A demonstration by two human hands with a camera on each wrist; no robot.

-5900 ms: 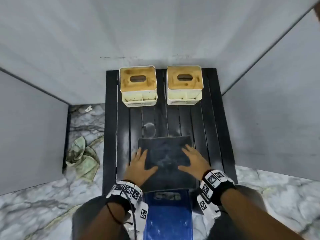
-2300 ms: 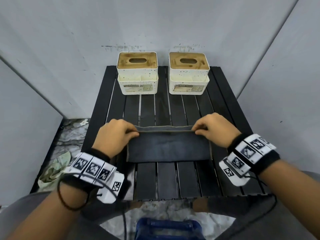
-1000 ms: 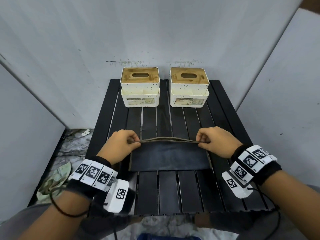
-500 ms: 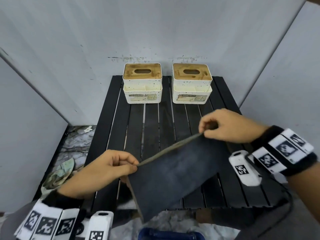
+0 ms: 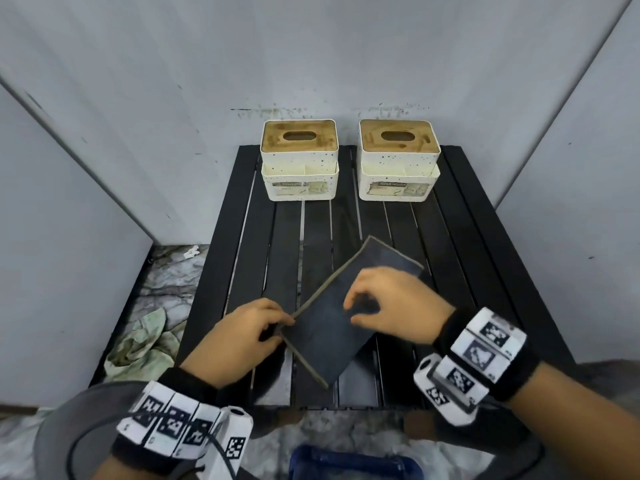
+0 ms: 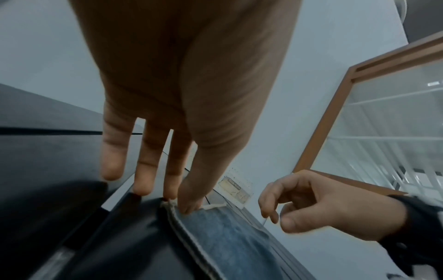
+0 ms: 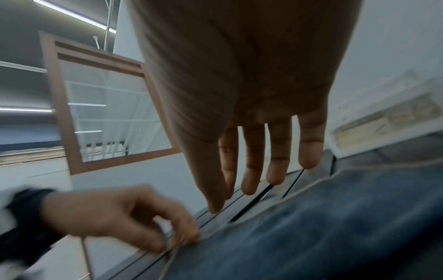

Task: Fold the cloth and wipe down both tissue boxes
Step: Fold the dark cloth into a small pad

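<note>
A dark blue folded cloth lies slantwise on the black slatted table. My left hand pinches its near left corner between thumb and fingers; the left wrist view shows the pinch on the cloth's hemmed corner. My right hand hovers over the middle of the cloth, fingers loose, holding nothing. Two cream tissue boxes with wooden lids stand at the table's far edge, one on the left and one on the right, both well beyond my hands.
Grey wall panels close in the table at the back and on both sides. A crumpled greenish rag lies on the marble floor to the left. A blue object sits below the table's near edge.
The cloth was held stretched in the air between both hands; now it lies on the table. My right hand has let go and moved in over its middle. My left hand still pinches its corner.
</note>
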